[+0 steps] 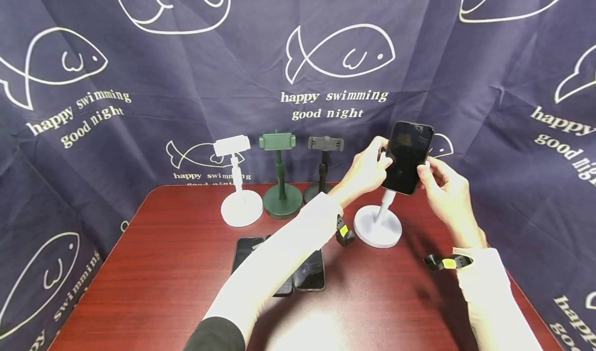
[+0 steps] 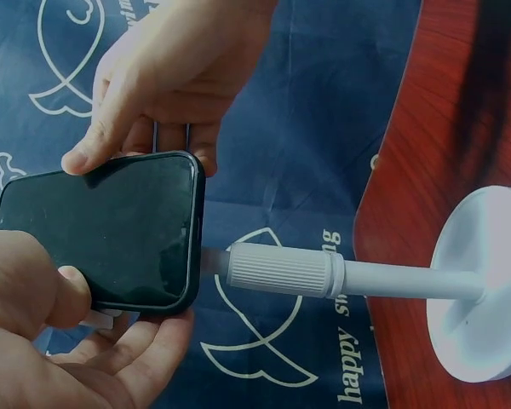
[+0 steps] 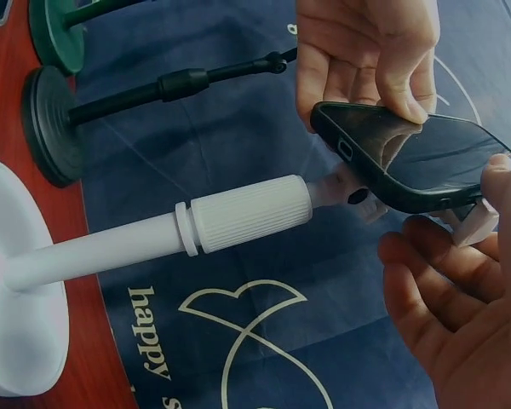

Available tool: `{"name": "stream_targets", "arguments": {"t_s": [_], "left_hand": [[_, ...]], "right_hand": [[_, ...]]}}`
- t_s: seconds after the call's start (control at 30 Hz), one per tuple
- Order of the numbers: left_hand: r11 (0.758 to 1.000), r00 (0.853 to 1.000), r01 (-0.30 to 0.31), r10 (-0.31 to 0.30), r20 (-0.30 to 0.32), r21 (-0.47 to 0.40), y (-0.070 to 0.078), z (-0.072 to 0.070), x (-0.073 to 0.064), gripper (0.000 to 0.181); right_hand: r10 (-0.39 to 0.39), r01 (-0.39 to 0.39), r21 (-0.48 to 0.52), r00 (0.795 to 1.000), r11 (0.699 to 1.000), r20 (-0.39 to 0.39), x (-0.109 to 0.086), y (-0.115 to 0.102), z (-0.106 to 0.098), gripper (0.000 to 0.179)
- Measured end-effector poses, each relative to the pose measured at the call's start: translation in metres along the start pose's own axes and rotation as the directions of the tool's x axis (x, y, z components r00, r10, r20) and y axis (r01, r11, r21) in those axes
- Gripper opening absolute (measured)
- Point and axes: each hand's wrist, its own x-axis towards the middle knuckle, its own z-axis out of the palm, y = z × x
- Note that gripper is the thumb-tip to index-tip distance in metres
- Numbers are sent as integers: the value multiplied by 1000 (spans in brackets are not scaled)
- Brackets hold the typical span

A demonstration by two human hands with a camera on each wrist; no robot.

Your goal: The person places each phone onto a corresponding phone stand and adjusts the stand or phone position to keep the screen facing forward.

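Observation:
A black smartphone (image 1: 408, 157) stands upright, screen toward me, at the top of a white phone stand (image 1: 378, 228) on the right of the table. My left hand (image 1: 367, 169) grips its left edge, thumb on the front and fingers behind. From the other side, my right hand (image 1: 448, 188) holds the right edge between thumb and fingers. In the right wrist view, a white clamp end (image 3: 477, 223) shows at the phone's edge beside my right thumb. The phone hides most of the stand's holder. The ribbed collar (image 2: 281, 269) is exposed below it.
White (image 1: 242, 207), green (image 1: 282, 201) and black (image 1: 323, 172) phone stands, holders unoccupied, line the table's back. Several phones (image 1: 309, 272) lie flat in front, partly covered by my left sleeve. A dark fish-print cloth (image 1: 335, 107) hangs behind the red-brown table (image 1: 139, 278).

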Motion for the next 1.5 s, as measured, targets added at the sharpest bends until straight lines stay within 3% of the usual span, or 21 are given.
{"name": "stream_targets", "arguments": {"t_s": [0.8,1.2,1.5], "left_hand": [[1000,1000,10,-10,-9,-5,-2,2,1,32],[1000,1000,8,-8,-12,-11,-1,2,1,31],[999,998,41,-42,-40,-25,-1,5,0,37]], "right_hand": [[25,-25,4,999,1000,36,-1,-4,-5,25],[16,-15,-44,999,999,29,-1,-8,-7,25],[14,-13,-64,1000,998,24,-1,-6,-7,26]]}}
